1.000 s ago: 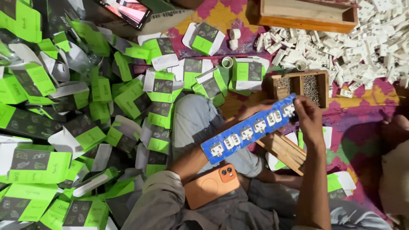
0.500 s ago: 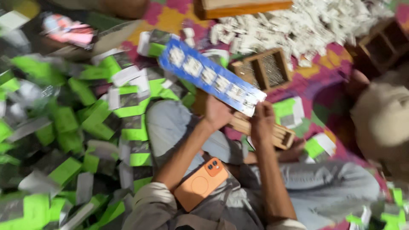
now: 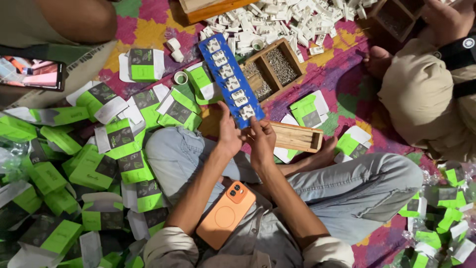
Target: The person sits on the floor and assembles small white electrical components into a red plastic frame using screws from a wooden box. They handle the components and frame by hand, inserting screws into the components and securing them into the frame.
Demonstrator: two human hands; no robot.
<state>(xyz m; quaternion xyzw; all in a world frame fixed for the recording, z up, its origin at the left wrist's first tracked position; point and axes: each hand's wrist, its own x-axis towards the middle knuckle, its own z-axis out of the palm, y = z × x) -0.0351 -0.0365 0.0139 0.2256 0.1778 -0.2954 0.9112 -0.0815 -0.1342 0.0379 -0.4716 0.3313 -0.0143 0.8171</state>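
- Blue tray [image 3: 230, 79]: long, narrow, loaded with a row of white sockets; held slanting above the lap, its far end over the wooden divided box [image 3: 270, 72].
- Left hand [image 3: 229, 135]: closed on the tray's near end, thumb up along its left edge.
- Right hand [image 3: 261, 140]: closed on the same near end from the right, fingers curled at the lowest socket.
- Wooden divided box: two compartments of small metal screws, on the patterned mat [image 3: 342, 89] (just beyond the tray).
- Wooden slatted tray [image 3: 293, 136]: on the mat, just right of the right hand.
- Orange phone [image 3: 226, 214]: face down on the lap, between the forearms.
- Green-and-white cartons [image 3: 119, 144]: heaped to the person's left, more scattered to the right.
- Loose white sockets [image 3: 277, 20]: piled at the top.
- Another person's knee [image 3: 421, 94]: at far right.
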